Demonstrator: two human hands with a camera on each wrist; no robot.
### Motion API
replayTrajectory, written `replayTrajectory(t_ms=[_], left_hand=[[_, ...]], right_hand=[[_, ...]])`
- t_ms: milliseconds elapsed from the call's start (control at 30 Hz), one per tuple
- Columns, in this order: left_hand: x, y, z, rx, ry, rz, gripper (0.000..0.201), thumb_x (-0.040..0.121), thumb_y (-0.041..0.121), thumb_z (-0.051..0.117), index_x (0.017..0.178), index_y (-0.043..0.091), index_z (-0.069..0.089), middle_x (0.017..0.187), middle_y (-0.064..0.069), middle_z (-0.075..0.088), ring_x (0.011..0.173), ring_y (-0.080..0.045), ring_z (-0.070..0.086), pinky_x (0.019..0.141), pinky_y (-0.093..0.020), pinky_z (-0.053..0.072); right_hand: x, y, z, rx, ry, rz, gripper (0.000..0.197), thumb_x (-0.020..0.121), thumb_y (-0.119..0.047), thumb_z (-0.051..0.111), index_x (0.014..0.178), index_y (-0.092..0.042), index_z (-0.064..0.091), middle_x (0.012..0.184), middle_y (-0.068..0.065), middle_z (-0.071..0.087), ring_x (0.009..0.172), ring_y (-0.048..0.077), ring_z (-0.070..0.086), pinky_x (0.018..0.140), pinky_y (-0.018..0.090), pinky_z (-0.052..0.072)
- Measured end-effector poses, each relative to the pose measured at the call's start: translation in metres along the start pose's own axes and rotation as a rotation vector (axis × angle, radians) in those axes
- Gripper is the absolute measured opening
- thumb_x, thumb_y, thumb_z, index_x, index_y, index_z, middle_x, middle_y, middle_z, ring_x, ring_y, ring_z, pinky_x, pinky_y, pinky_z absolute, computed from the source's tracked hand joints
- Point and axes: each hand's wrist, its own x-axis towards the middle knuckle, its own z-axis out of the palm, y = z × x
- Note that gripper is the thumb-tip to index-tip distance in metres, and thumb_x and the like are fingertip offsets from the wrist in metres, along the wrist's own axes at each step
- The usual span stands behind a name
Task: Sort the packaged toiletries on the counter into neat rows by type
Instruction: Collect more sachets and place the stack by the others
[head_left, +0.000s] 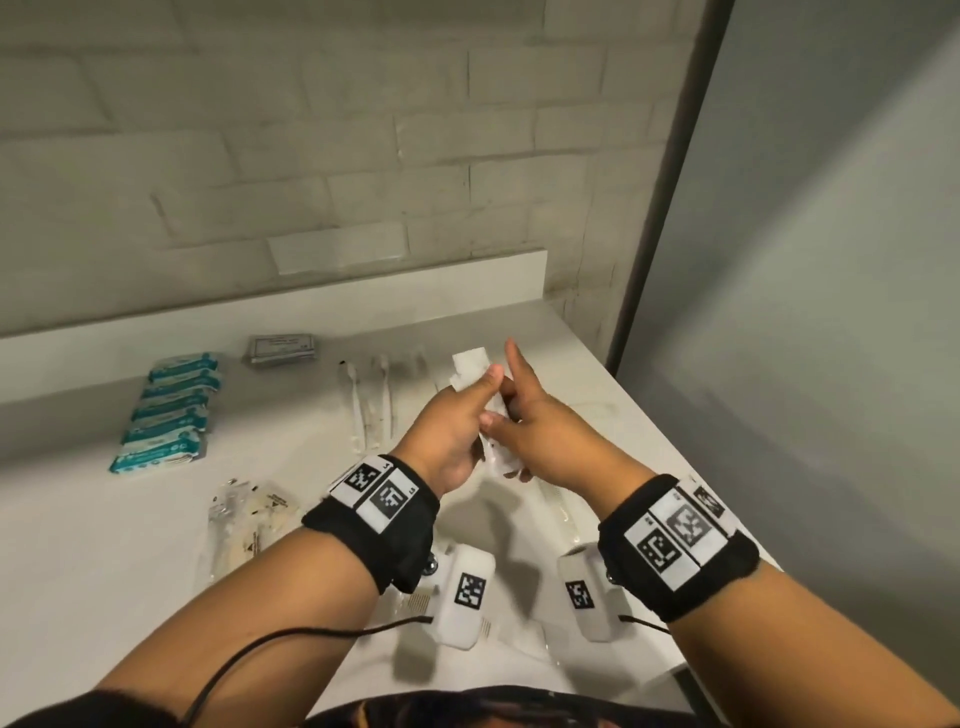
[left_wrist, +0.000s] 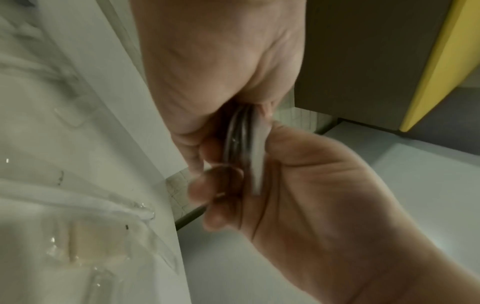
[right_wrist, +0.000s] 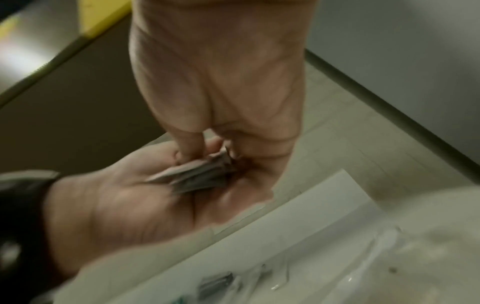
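Holding a small stack of flat white sachets (head_left: 480, 387) above the table (head_left: 104, 561), both hands meet over its right-hand half. The left hand (head_left: 452, 426) has its fingers curled round the stack with the thumb pressed on top; the right hand (head_left: 540, 431) pinches the near end of the same stack, its forefinger sticking up and away. In the left wrist view the packets show edge-on, clamped between the two palms; both wrist views are blurred, so their number cannot be told.

The stack's long axis runs from the person out toward the back wall (head_left: 311, 156), tilted up at the far end. It lies between the hands, so neither is nearer; the left has the fuller hold and, I judge, would carry it down while the right squares the edges.

Sorted groups already lie at the back: a row of teal-wrapped packets (head_left: 166, 410) at the left, a dark grey packet (head_left: 283, 349) behind, clear-wrapped toothbrushes (head_left: 370, 400) beside the hands. Clear-bagged items (head_left: 249, 514) sit nearer, left of the left wrist, and a clear-wrapped comb (head_left: 553, 506) lies under the right wrist.

Open room for a new row seems to be the bare strip right of the toothbrushes, directly below the stack. The table's right edge (head_left: 670, 431) runs close by there, next to a grey partition (head_left: 810, 260), so a row there should, I think, run along the edge, not across it.
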Motion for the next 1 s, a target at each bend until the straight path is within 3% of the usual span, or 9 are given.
replayTrajectory(t_ms=[100, 200, 300, 433, 567, 667, 767, 900, 1000], left_hand=[[0.002, 0.006, -0.002, -0.130, 0.075, -0.003, 0.013, 0.095, 0.016, 0.055, 0.083, 0.012, 0.055, 0.067, -0.005, 0.055, 0.056, -0.016, 0.062, 0.059, -0.030, 0.055], [0.001, 0.009, -0.004, -0.009, 0.007, -0.059, 0.007, 0.091, 0.003, 0.052, 0.091, 0.009, 0.053, 0.061, -0.004, 0.047, 0.047, -0.013, 0.051, 0.049, -0.025, 0.050], [-0.004, 0.006, 0.002, 0.115, -0.099, -0.111, 0.013, 0.088, -0.003, 0.048, 0.088, 0.004, 0.058, 0.064, -0.011, 0.051, 0.054, -0.019, 0.053, 0.049, -0.027, 0.049], [-0.007, 0.006, 0.007, 0.114, -0.119, -0.171, 0.018, 0.090, 0.005, 0.045, 0.077, 0.007, 0.058, 0.062, -0.006, 0.055, 0.055, -0.016, 0.057, 0.049, -0.025, 0.046], [-0.009, 0.006, 0.010, 0.069, -0.123, -0.210, 0.020, 0.094, 0.011, 0.044, 0.081, 0.006, 0.059, 0.063, -0.009, 0.051, 0.054, -0.017, 0.055, 0.048, -0.026, 0.049], [-0.010, 0.008, 0.013, 0.069, -0.126, -0.211, 0.022, 0.095, 0.014, 0.044, 0.082, 0.008, 0.060, 0.069, -0.009, 0.056, 0.060, -0.018, 0.060, 0.049, -0.025, 0.051], [-0.010, 0.009, 0.015, 0.085, -0.121, -0.191, 0.022, 0.094, 0.009, 0.044, 0.081, 0.007, 0.060, 0.065, -0.010, 0.056, 0.059, -0.020, 0.058, 0.048, -0.025, 0.051], [-0.011, 0.007, 0.017, 0.105, -0.123, -0.207, 0.022, 0.094, 0.009, 0.044, 0.080, 0.008, 0.061, 0.073, -0.009, 0.057, 0.070, -0.020, 0.059, 0.062, -0.031, 0.048], [-0.013, 0.007, 0.020, 0.082, -0.130, -0.221, 0.023, 0.095, 0.006, 0.040, 0.082, 0.007, 0.059, 0.072, -0.010, 0.055, 0.066, -0.020, 0.058, 0.055, -0.028, 0.051]], right_hand=[[-0.009, 0.002, -0.003, -0.190, 0.188, -0.062, 0.099, 0.081, -0.052, 0.066, 0.152, -0.037, -0.001, 0.117, -0.008, 0.052, 0.098, 0.007, 0.057, 0.086, 0.030, 0.050], [-0.015, 0.003, -0.012, -0.258, 0.131, -0.162, 0.122, 0.062, -0.051, 0.082, 0.148, -0.047, -0.005, 0.130, -0.008, 0.036, 0.120, 0.007, 0.044, 0.102, 0.033, 0.044], [-0.012, -0.004, -0.015, -0.455, -0.027, -0.224, 0.143, 0.051, -0.047, 0.089, 0.143, -0.050, -0.020, 0.147, -0.009, 0.021, 0.138, 0.014, 0.026, 0.112, 0.034, 0.033], [-0.011, -0.009, -0.020, -0.586, 0.070, -0.328, 0.127, 0.062, -0.047, 0.082, 0.151, -0.039, -0.009, 0.131, -0.004, 0.036, 0.125, 0.013, 0.037, 0.108, 0.031, 0.037], [-0.015, -0.010, -0.022, -0.673, -0.029, -0.306, 0.136, 0.055, -0.051, 0.085, 0.149, -0.040, -0.013, 0.146, -0.004, 0.025, 0.134, 0.013, 0.022, 0.114, 0.024, 0.019], [-0.015, -0.007, -0.018, -0.719, 0.058, -0.376, 0.120, 0.064, -0.044, 0.079, 0.152, -0.035, -0.003, 0.130, -0.003, 0.040, 0.122, 0.013, 0.038, 0.110, 0.031, 0.033], [-0.016, -0.005, -0.020, -0.725, 0.037, -0.365, 0.124, 0.062, -0.049, 0.080, 0.151, -0.037, -0.006, 0.138, -0.003, 0.035, 0.130, 0.014, 0.033, 0.113, 0.027, 0.027], [-0.018, -0.004, -0.024, -0.738, 0.084, -0.377, 0.114, 0.065, -0.042, 0.076, 0.152, -0.035, 0.003, 0.122, -0.005, 0.043, 0.116, 0.011, 0.042, 0.107, 0.029, 0.035], [-0.018, -0.005, -0.025, -0.741, 0.022, -0.344, 0.123, 0.062, -0.048, 0.080, 0.151, -0.037, -0.004, 0.134, -0.005, 0.038, 0.125, 0.011, 0.035, 0.110, 0.023, 0.026]])
